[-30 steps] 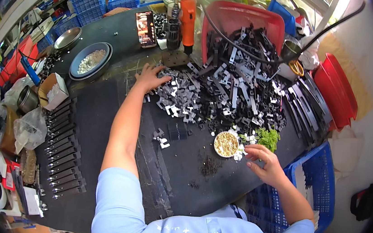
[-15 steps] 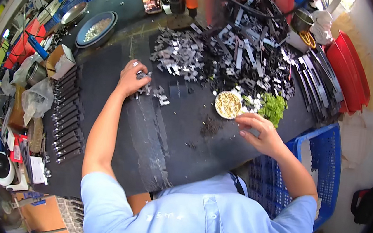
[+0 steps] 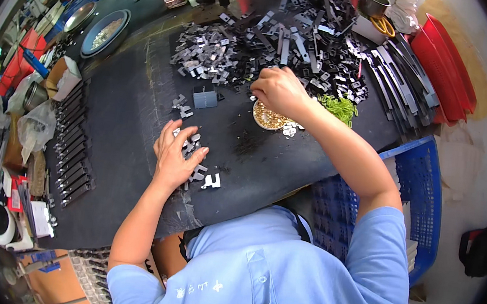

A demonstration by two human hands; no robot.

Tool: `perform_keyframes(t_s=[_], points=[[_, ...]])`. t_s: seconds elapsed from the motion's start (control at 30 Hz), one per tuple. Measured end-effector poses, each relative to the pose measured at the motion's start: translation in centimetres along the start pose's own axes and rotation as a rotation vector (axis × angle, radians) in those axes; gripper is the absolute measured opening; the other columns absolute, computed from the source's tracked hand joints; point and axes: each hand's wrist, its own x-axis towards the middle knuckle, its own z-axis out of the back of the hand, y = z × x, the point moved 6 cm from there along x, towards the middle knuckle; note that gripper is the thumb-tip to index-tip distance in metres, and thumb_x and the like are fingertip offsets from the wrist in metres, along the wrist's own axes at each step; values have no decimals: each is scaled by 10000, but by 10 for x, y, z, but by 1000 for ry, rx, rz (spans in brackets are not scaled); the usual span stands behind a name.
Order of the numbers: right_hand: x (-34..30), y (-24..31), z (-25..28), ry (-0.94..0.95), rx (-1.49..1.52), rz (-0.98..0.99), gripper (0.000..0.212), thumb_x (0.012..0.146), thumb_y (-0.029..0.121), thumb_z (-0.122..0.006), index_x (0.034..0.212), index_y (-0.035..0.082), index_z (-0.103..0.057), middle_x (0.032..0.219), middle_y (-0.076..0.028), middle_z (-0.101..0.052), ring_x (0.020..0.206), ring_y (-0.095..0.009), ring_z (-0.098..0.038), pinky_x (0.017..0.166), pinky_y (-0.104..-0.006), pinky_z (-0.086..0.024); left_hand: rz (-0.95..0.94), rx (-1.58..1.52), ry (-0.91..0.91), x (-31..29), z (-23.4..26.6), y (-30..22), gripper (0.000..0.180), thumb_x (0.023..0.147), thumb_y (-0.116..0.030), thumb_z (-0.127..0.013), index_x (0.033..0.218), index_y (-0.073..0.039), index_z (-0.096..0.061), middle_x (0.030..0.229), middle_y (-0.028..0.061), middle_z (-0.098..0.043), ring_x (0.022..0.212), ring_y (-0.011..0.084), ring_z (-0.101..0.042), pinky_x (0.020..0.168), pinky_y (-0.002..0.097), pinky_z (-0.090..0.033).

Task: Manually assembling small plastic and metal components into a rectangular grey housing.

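Note:
My left hand (image 3: 175, 155) is on the dark tabletop with its fingers spread. Small bent metal clips (image 3: 196, 174) lie under and beside its fingers, and a few more (image 3: 183, 107) sit just beyond. Farther right, my right hand (image 3: 280, 89) is curled, fingers bent downward, above a round dish of small brass-coloured pieces (image 3: 269, 118). Its fingertips are mostly hidden, so anything pinched in them cannot be made out. Between the hands and a little farther off stands a small grey block (image 3: 204, 97). Small white pieces (image 3: 290, 129) and a heap of green pieces (image 3: 338, 108) lie beside the dish.
Piles of silvery clips (image 3: 203, 53) and dark metal strips (image 3: 302, 42) cover the far side. A row of dark assembled parts (image 3: 74, 149) lines the left. A blue bowl (image 3: 90, 47), red trays (image 3: 445, 69) and a blue crate (image 3: 426, 189) stand around the table.
My left hand has come nearer to me, among clips now spread closer, and its fingers have opened out. My right hand has moved left and farther away, from beside the dish to above it.

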Motion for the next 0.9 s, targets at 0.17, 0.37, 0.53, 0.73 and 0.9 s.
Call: perform_keyframes(t_s=[0.17,0.37,0.53,0.73,0.9], points=[[19,-9,-24,277,-395,-28,182,722,289,-691,841,151,-677,902,-22,-616,927,-219,-583,777,-386,-435,-31,-241,-187,-20,49,-7,384,786,-124,-676,1158,-72,-597,1300,154,-453,1197,286,-447,994,359,-352],[30,-20,-25,296,-267,-52,167,742,218,-672,875,117,-667,886,-39,-638,917,-235,-599,793,-384,-444,-246,-134,71,-51,28,-72,267,712,-65,-705,974,-46,-655,971,113,-594,867,257,-603,747,327,-499],[12,-22,5,55,-122,-137,143,759,234,-653,853,132,-690,826,-62,-667,815,-273,-633,742,-397,-471,-378,119,176,-47,0,-66,262,719,-89,-691,975,-57,-647,843,85,-602,760,234,-606,647,336,-506],[-100,54,12,564,202,-2,122,755,284,-658,805,180,-697,804,-34,-664,767,-244,-643,689,-374,-508,-75,-485,219,-65,13,-64,233,787,84,-576,971,-35,-658,782,64,-592,672,149,-624,580,258,-496],[-128,67,14,374,267,-132,124,719,189,-691,774,103,-619,805,-27,-602,805,-219,-592,731,-349,-439,20,-810,254,-73,-10,-68,193,767,19,-680,956,-16,-664,845,54,-587,646,71,-587,534,202,-468]])
